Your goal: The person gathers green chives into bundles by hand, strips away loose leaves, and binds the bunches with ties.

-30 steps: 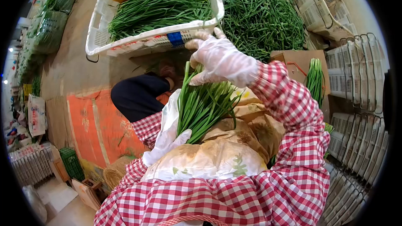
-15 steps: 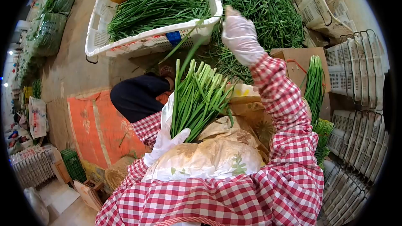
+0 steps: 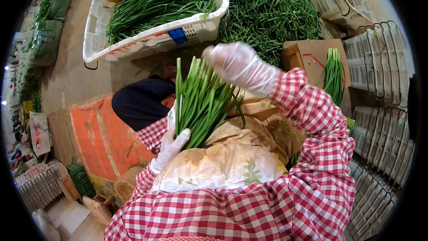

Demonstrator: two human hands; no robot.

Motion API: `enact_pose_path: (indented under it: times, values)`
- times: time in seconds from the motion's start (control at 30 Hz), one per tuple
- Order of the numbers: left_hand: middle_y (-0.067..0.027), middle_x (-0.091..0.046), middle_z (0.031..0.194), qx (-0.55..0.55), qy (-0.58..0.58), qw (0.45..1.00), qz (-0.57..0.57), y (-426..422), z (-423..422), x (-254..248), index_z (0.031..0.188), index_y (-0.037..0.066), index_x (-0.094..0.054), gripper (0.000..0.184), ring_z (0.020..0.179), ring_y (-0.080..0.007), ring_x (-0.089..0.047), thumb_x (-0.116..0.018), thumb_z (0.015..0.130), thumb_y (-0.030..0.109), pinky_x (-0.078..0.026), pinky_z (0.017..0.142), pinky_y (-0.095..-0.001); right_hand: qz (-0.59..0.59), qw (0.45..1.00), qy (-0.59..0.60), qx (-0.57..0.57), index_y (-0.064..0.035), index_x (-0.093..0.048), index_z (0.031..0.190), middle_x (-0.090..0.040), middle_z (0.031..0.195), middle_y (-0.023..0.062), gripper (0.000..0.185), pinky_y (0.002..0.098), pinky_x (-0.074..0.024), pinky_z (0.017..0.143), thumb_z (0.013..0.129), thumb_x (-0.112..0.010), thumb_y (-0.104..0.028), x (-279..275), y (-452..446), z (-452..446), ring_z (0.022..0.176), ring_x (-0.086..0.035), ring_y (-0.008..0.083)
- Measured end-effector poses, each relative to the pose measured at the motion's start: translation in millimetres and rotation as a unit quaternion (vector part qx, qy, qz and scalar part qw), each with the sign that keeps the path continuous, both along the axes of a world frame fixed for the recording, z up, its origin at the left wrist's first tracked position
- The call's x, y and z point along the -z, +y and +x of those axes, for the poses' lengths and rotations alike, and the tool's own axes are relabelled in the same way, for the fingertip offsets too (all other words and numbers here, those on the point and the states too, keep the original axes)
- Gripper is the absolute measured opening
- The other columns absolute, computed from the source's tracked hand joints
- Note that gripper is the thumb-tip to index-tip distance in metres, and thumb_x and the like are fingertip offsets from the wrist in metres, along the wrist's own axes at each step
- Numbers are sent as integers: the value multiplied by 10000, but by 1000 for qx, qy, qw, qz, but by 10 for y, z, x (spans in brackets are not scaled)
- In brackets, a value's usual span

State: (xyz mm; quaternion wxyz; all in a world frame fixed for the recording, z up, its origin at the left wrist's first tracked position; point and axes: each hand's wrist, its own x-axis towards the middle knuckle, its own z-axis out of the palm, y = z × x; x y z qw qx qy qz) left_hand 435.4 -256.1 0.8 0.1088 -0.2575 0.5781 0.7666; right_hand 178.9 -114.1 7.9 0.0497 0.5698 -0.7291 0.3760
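A bunch of green stalks [image 3: 200, 102], pale ends upward, rests over my lap on the stained apron [image 3: 232, 160]. Around its lower left side wraps my left hand [image 3: 171, 146], in a thin white glove with the thumb across the stalks. My right hand [image 3: 243, 64], gloved too and slightly blurred, is at the top right of the bunch with its fingers curled towards the pale ends. What its fingertips hold, if anything, cannot be made out.
A white crate [image 3: 156, 40] of green stalks stands ahead, beside a large green heap [image 3: 272, 13]. At right, a tied bunch [image 3: 333, 78] leans on a cardboard box [image 3: 312, 62], near stacked white crates [image 3: 376, 67]. An orange sheet [image 3: 111, 138] lies at left.
My right hand has come back from the heap to the top of the bunch. Loose blades seen in the air near the crate no longer show. The view has shifted slightly.
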Motion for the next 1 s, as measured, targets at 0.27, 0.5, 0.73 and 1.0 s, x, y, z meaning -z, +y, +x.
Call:
enact_pose_path:
  times: [0.27,0.5,0.73,1.0]
  values:
    - [-97,-603,1113,-124,-58,968,211,-156,223,316,1240,25,-508,502,943,-167,-594,-509,908,401,-478,836,-292,201,800,-496,272,47,-173,1418,-556,1177,225,785,235,-511,550,887,-579,-363,-281,506,-190,656,-587,132]
    - [-96,-616,1091,-118,-55,979,154,-142,134,173,1220,20,-519,530,946,-168,-595,-509,899,442,-471,855,-305,182,671,-705,139,27,-267,1379,-657,856,111,808,234,-470,493,773,-746,-210,-121,275,616,618,-589,109]
    - [-90,-609,1099,-74,-50,990,106,-169,173,174,1209,17,-521,513,955,-156,-581,-494,915,436,-464,845,-299,74,917,-368,131,-20,-561,1201,-639,782,70,377,280,-497,630,830,-618,-45,78,474,479,693,-599,146]
    - [-87,-609,1093,-59,-75,994,52,-140,189,160,1200,13,-525,502,945,-150,-579,-483,924,430,-462,837,-294,41,993,-43,99,-66,-629,1035,-610,736,70,214,272,-512,559,865,-527,15,34,752,-558,639,-593,164]
